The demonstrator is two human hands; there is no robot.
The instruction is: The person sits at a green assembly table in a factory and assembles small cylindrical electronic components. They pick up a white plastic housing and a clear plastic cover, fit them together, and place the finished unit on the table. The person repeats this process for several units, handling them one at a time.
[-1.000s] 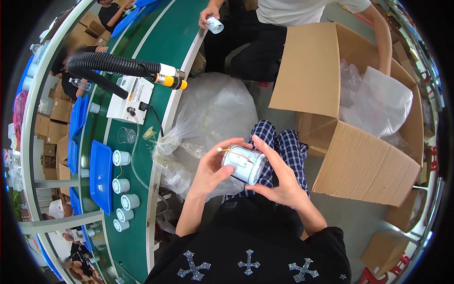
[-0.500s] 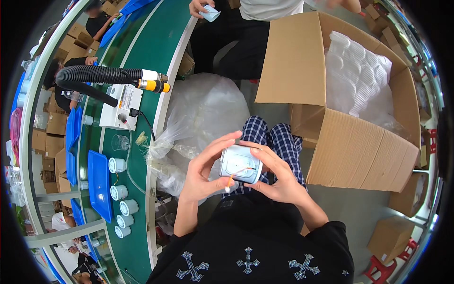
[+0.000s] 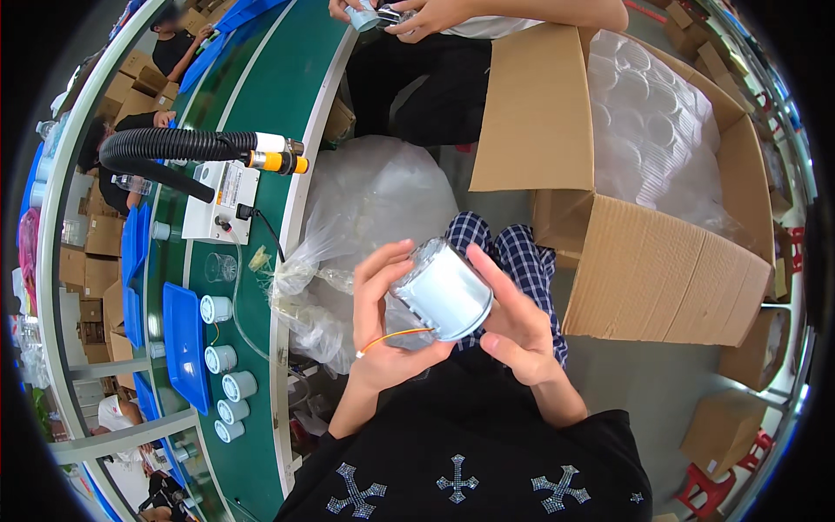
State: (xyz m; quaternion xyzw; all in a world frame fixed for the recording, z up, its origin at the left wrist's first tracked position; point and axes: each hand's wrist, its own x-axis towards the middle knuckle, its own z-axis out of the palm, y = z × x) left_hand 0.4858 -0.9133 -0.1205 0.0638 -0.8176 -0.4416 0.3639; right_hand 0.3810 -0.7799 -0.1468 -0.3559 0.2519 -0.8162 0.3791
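Before my torso I hold a light blue rounded housing [image 3: 450, 294], tilted, with a clear or shiny part at its upper end. Thin red and yellow wires [image 3: 398, 333] come out near its lower end, tipped by a small white connector. My left hand [image 3: 380, 317] is closed around its left side, fingers at the upper end and thumb underneath. Against the right side curves my right hand [image 3: 520, 326], its index finger along the edge and its thumb close to the lower rim; whether that thumb touches cannot be made out.
Left runs a green conveyor [image 3: 252, 348] with several light blue housings [image 3: 220, 358], a blue tray [image 3: 183, 348] and a white box-shaped device [image 3: 224, 202] with a black hose. A plastic bag [image 3: 391, 191] bulges beside it. Right stands an open carton [image 3: 665, 270]. A co-worker's hands [image 3: 417, 19] hold parts ahead.
I have turned the housing from its flat end facing up to its side showing, the wires swinging left. My right hand has loosened somewhat. The co-worker's hands have come together.
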